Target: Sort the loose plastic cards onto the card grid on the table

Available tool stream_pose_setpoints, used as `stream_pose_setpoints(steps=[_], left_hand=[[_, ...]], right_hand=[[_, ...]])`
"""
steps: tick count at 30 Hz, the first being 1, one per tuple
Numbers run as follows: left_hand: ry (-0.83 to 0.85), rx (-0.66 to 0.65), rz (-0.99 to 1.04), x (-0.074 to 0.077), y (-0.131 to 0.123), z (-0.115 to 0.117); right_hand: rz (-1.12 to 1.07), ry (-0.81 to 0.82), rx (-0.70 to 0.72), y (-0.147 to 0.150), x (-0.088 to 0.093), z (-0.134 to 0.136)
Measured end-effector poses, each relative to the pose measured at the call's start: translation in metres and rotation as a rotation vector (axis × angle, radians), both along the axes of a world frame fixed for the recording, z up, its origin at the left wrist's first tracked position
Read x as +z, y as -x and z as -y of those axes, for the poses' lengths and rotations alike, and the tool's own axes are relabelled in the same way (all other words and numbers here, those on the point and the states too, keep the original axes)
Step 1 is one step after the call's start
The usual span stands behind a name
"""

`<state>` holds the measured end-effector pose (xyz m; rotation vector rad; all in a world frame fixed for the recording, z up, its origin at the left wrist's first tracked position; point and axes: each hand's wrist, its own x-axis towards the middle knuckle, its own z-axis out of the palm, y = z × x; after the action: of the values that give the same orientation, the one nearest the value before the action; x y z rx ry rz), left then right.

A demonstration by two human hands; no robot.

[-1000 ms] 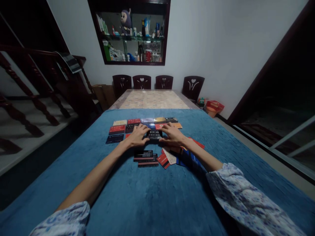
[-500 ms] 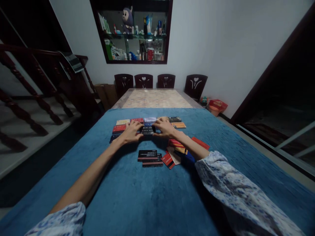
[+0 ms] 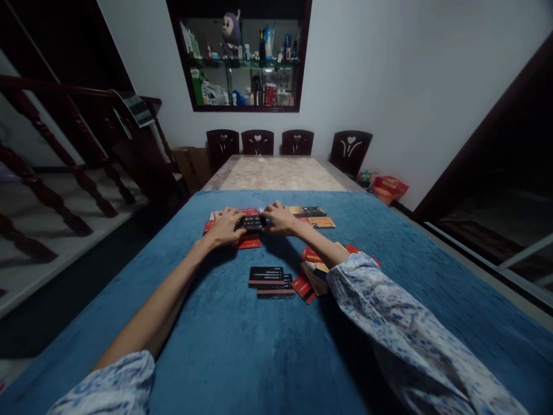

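Both hands are at the rows of bank cards on the blue cloth. My left hand point(image 3: 226, 226) grips the left end of a black card point(image 3: 251, 223), with thumb and fingers at its edges. On the card's right end are the fingers of my right hand point(image 3: 277, 219). The black card lies over other cards, partly covering them. A red card point(image 3: 247, 244) shows just below it, close to my left thumb. To the right of my right hand lie an orange card point(image 3: 322, 222) and a dark card point(image 3: 314, 211). Several laid-out cards are partly hidden by my hands.
Nearer me lie several black cards point(image 3: 266, 276), stripe side up. A loose pile of red and beige cards point(image 3: 306, 288) is beside them, partly under my right forearm. Chairs point(image 3: 298, 142) stand beyond the table's far end point(image 3: 280, 173). A stair railing point(image 3: 56, 202) runs along the left.
Both hands have shifted left and slightly away with the black card. A red card now shows below it. The view has turned a little to the left.
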<state>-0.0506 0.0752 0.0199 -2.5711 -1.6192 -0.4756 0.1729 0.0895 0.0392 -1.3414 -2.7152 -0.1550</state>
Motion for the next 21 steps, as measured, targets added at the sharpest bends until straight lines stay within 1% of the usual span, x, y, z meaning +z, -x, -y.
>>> stream_pose_setpoints(steps=[4,8,15,21], left_hand=[[-0.005,0.043,0.01,-0.004,0.008,-0.01],[0.033,0.069,0.001,-0.007,0.014,-0.015],[0.092,0.135,-0.019,-0.012,0.019,-0.023],[0.103,0.134,-0.013,-0.019,0.022,-0.03]], right_hand=[[0.018,0.015,0.011,0.011,0.003,-0.008],[0.044,0.046,0.019,0.02,0.003,-0.017],[0.055,0.078,0.039,0.028,-0.004,-0.031],[0.06,0.089,0.043,0.031,-0.009,-0.039]])
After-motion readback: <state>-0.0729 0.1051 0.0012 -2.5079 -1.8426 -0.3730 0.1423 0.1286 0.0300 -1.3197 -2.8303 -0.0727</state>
